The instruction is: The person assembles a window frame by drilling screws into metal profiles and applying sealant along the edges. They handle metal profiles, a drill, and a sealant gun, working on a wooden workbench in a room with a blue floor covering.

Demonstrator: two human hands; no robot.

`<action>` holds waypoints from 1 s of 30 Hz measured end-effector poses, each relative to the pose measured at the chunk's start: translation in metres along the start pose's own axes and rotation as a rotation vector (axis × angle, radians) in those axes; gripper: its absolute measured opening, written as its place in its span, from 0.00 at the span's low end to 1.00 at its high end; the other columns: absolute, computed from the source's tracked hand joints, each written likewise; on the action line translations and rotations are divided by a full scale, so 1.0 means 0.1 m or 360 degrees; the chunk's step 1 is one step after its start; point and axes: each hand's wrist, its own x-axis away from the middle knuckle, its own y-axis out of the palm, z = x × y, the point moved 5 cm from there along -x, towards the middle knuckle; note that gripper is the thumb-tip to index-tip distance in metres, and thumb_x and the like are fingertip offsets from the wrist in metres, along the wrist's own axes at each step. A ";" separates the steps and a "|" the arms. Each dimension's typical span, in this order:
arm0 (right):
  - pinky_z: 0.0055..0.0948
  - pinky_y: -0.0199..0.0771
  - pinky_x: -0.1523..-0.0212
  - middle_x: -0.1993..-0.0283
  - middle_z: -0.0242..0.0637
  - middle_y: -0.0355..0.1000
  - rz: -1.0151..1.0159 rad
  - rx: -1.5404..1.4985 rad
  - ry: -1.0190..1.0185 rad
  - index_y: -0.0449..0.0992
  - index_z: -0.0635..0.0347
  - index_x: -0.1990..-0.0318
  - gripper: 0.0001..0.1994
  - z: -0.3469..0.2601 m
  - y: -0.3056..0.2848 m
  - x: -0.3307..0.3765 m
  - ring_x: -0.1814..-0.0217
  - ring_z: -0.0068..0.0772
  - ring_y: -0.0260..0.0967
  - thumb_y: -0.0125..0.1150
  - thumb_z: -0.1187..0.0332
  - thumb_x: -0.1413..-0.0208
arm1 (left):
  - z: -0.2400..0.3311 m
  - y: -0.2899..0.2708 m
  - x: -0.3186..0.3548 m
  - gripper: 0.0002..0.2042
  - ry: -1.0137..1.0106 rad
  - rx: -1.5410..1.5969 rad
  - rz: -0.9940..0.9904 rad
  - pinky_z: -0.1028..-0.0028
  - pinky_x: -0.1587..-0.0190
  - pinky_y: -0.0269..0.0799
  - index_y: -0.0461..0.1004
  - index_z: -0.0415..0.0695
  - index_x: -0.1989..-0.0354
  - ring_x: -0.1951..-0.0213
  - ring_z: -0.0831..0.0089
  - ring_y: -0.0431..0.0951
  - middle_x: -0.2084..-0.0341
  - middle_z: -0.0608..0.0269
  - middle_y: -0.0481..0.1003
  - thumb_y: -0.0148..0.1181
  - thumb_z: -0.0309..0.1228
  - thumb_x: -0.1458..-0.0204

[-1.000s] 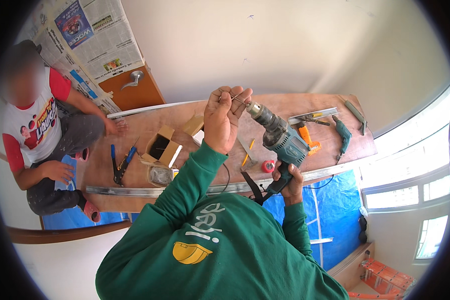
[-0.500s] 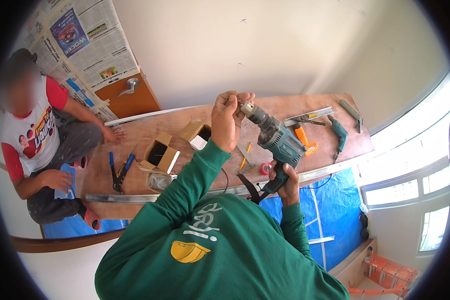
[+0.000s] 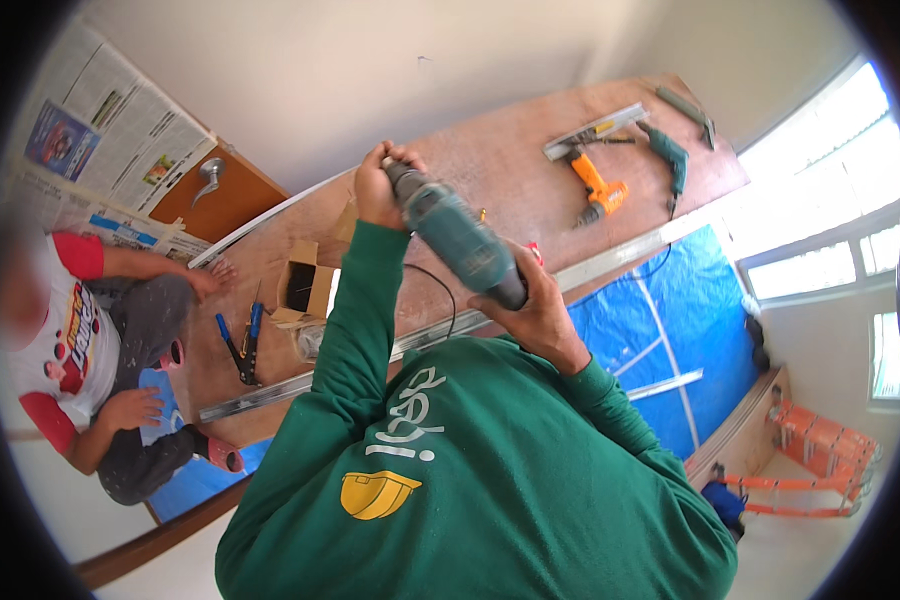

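A teal corded power drill (image 3: pixel 460 235) is held in front of my chest, tilted with its chuck up and to the left. My left hand (image 3: pixel 375 192) is closed around the chuck end. At the rear of the drill, my right hand (image 3: pixel 542 315) wraps the grip; part of its hold is hidden by the tool's body. Whether a bit sits in the chuck is hidden by my left fingers. Below the drill, a black cord curves over the plywood tabletop (image 3: pixel 500 140).
An orange drill (image 3: pixel 600 188), a smaller teal drill (image 3: pixel 667 157) and metal channel pieces lie at the far right. A blue-handled hand tool (image 3: pixel 240 345) and an opened carton (image 3: pixel 305 285) lie left, near a seated person (image 3: pixel 120 340). Blue sheeting (image 3: pixel 670 340) and an orange ladder (image 3: pixel 820 440) are right.
The drill has swung left and its body has turned. My left hand, earlier with fingertips at the chuck's tip, now grips around the chuck. The head view has shifted too.
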 end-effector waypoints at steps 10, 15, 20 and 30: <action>0.44 0.74 0.29 0.34 0.42 0.80 0.0012 -0.0159 0.0276 0.75 0.61 0.28 0.26 0.48 -0.99 0.39 0.32 0.37 0.77 0.68 0.63 0.30 | 0.41 0.10 0.82 0.08 -0.0183 0.0951 -0.0730 0.70 0.71 0.77 0.65 0.39 0.44 0.74 0.76 0.77 0.71 0.68 0.68 0.43 0.30 0.21; 0.42 0.78 0.33 0.36 0.48 0.81 -0.0483 0.0407 0.0434 0.76 0.65 0.30 0.26 0.85 -0.48 0.28 0.34 0.40 0.78 0.63 0.56 0.27 | 0.40 0.24 0.83 0.08 -0.0161 0.0813 -0.0700 0.72 0.72 0.77 0.65 0.39 0.44 0.75 0.76 0.76 0.70 0.68 0.68 0.42 0.29 0.20; 0.42 0.77 0.33 0.35 0.44 0.80 -0.0626 -0.0334 0.0970 0.78 0.63 0.31 0.31 1.73 -0.54 0.46 0.35 0.44 0.79 0.57 0.44 0.24 | 0.45 0.25 0.78 0.09 -0.0215 0.0876 -0.0759 0.71 0.72 0.76 0.66 0.39 0.45 0.75 0.75 0.76 0.71 0.68 0.69 0.41 0.30 0.20; 0.44 0.80 0.36 0.41 0.47 0.84 -0.0348 0.0008 0.1012 0.82 0.63 0.36 0.28 2.96 -0.61 0.89 0.36 0.41 0.79 0.49 0.46 0.21 | 0.63 -0.24 0.59 0.13 -0.0283 0.1028 -0.0863 0.72 0.71 0.78 0.66 0.39 0.47 0.76 0.75 0.77 0.73 0.69 0.69 0.36 0.34 0.19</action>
